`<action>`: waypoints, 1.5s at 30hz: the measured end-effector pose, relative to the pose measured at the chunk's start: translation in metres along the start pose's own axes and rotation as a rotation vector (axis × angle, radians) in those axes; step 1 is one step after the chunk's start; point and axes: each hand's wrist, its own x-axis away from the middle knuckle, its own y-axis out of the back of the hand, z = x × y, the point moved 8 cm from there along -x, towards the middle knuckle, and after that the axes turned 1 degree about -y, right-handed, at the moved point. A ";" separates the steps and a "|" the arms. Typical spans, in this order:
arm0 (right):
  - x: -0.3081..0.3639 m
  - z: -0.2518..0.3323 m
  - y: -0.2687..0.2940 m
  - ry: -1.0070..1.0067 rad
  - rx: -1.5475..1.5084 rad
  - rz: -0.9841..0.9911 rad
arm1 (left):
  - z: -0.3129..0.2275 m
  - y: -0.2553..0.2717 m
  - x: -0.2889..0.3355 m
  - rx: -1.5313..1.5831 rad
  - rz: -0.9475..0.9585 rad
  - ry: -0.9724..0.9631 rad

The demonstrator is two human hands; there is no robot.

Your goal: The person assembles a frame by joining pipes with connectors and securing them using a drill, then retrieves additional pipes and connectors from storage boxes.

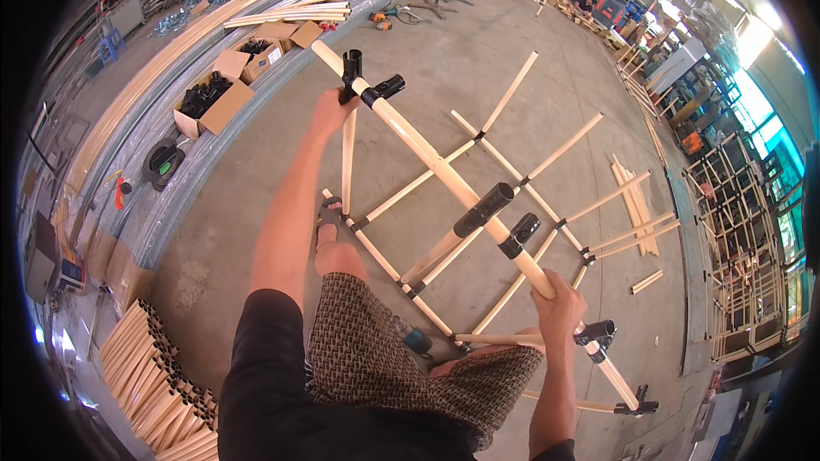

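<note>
Above frame (395,198), pole (423,148) slants upper left to lower right; fingers curled: left hand (331,111) round connector (352,65), right hand (559,303) round pole.

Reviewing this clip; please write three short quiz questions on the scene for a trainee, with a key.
1. Which hand grips the long tan pipe between two black connectors?
2. True or false: the open cardboard boxes hold black parts.
3. Where in the picture is the pile of dark-ended tan pipes? A) upper right; B) lower left; C) lower right.

Key:
1. The right hand.
2. True.
3. B.
</note>
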 end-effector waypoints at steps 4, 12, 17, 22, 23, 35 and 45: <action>0.004 -0.004 -0.001 0.040 0.014 -0.031 | -0.005 -0.001 0.006 -0.015 0.068 0.078; -0.001 -0.001 -0.007 0.021 0.002 0.065 | 0.029 -0.008 -0.003 0.008 0.047 0.025; 0.004 0.000 -0.005 0.027 0.019 0.015 | 0.023 -0.011 0.000 -0.041 0.024 -0.004; -0.001 0.002 -0.006 0.035 -0.002 0.018 | 0.024 -0.009 0.006 0.045 -0.081 0.014; -0.001 0.000 -0.006 0.016 0.009 0.031 | 0.023 -0.010 0.008 0.046 -0.073 0.013; -0.003 -0.011 -0.010 -0.075 0.022 0.136 | -0.005 -0.009 0.011 -0.123 0.035 0.091; -0.010 -0.008 -0.014 -0.068 0.041 0.231 | 0.026 -0.021 -0.012 -0.080 0.153 0.021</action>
